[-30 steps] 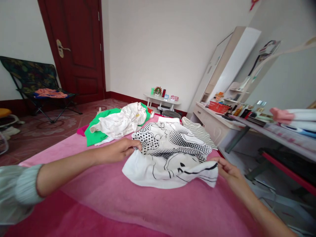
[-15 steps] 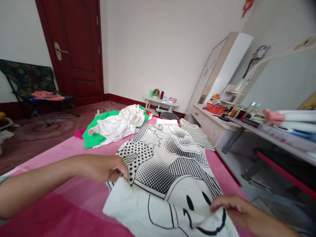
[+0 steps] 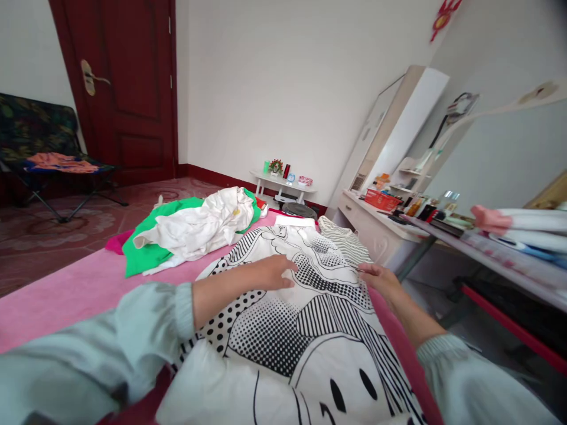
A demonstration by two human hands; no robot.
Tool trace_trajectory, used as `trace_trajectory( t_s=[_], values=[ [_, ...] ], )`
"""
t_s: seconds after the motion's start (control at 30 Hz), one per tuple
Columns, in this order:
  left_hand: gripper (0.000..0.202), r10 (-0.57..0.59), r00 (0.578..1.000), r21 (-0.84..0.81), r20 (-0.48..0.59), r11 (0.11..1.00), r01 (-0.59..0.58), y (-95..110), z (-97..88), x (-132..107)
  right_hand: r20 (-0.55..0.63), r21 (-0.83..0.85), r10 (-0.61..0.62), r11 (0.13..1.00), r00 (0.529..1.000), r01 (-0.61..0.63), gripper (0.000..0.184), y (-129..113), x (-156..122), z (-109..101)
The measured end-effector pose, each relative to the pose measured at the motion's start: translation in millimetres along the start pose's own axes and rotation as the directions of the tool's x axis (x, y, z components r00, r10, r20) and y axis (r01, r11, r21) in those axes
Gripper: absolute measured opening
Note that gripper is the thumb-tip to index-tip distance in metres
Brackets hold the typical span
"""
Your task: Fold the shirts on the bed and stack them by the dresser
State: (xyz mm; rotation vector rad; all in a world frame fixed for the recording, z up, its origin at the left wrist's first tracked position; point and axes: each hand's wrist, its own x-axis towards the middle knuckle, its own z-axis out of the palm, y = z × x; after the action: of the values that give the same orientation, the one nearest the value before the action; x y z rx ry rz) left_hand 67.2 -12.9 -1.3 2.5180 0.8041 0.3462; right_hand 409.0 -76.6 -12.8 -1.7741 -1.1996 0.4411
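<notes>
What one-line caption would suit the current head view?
Left hand over a patterned garment on a pink cover, right hand near the garment's edge, crumpled white clothing nearby.

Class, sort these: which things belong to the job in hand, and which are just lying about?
In the job:
patterned black-and-white garment
left hand, over it
right hand, at its edge
perhaps the clothes heap

Lying about:
red basket
orange cloth on folding chair
potted plant

Over the white cloth garment printed with black dots and stripes (image 3: 272,336), I saw a passable gap between the bare left hand (image 3: 275,273) and bare right hand (image 3: 381,281). A crumpled white-and-green cloth heap (image 3: 204,224) obstructed the far left; a pale, grey-legged table (image 3: 443,239) hemmed in the right.
</notes>
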Motion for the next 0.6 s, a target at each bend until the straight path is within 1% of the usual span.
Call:
trace_trajectory(
  t_s=[0.07,0.13,0.23,0.3,0.37,0.4,0.43,0.47,0.5,0.53,0.57,0.6],
  values=[
    [0.053,-0.014,0.997,0.149,-0.073,0.989,0.024,-4.5,21.0,15.4,-0.084,-0.046,-0.015,0.999,0.996,0.012,0.031,14.2,18.3,9.3],
    [0.054,-0.046,0.992,0.226,-0.113,0.972,0.071,-13.4,37.3,23.8,-0.110,-0.111,-0.035,0.994,0.993,0.023,0.034,24.8,31.0,16.2],
    [0.056,-0.068,0.987,0.222,-0.145,0.970,0.100,-28.6,53.4,27.4,-0.072,-0.207,-0.043,0.978,0.996,0.028,0.043,32.0,41.2,25.0],
    [0.059,-0.070,0.986,0.210,-0.152,0.972,0.101,-35.0,58.6,26.7,0.005,-0.295,-0.047,0.954,0.999,0.047,0.045,28.4,43.3,31.1],
    [0.059,-0.072,0.985,0.197,-0.154,0.975,0.102,-38.1,60.4,25.8,0.123,-0.402,-0.057,0.910,0.991,0.102,0.033,16.2,41.3,38.9],
    [0.060,-0.070,0.985,0.186,-0.155,0.978,0.099,-39.1,60.6,25.7,0.147,-0.463,-0.068,0.877,0.987,0.129,0.026,6.8,38.0,44.0],
    [0.060,-0.064,0.985,0.175,-0.161,0.980,0.093,-40.1,60.8,25.9,0.130,-0.526,-0.099,0.837,0.987,0.153,0.021,-4.4,32.7,50.2],
    [0.061,-0.058,0.983,0.165,-0.176,0.982,0.087,-41.3,61.1,26.4,0.084,-0.591,-0.159,0.787,0.984,0.178,0.020,-16.7,24.9,57.5],
    [0.062,-0.051,0.979,0.157,-0.197,0.984,0.083,-42.7,61.5,27.1,0.039,-0.652,-0.240,0.730,0.970,0.207,0.021,-29.7,14.7,65.8],
    [0.061,-0.050,0.974,0.151,-0.221,0.985,0.085,-44.2,62.1,27.9,0.041,-0.690,-0.339,0.671,0.940,0.272,0.023,-42.5,2.5,74.6],
    [0.058,-0.053,0.967,0.146,-0.248,0.985,0.092,-45.6,62.7,28.8,0.128,-0.689,-0.416,0.615,0.900,0.383,0.024,-54.4,-11.0,83.3],
    [0.054,-0.060,0.960,0.144,-0.275,0.984,0.103,-46.7,63.2,29.5,0.286,-0.642,-0.451,0.565,0.845,0.518,0.021,-64.8,-24.7,91.3]
  ],
)
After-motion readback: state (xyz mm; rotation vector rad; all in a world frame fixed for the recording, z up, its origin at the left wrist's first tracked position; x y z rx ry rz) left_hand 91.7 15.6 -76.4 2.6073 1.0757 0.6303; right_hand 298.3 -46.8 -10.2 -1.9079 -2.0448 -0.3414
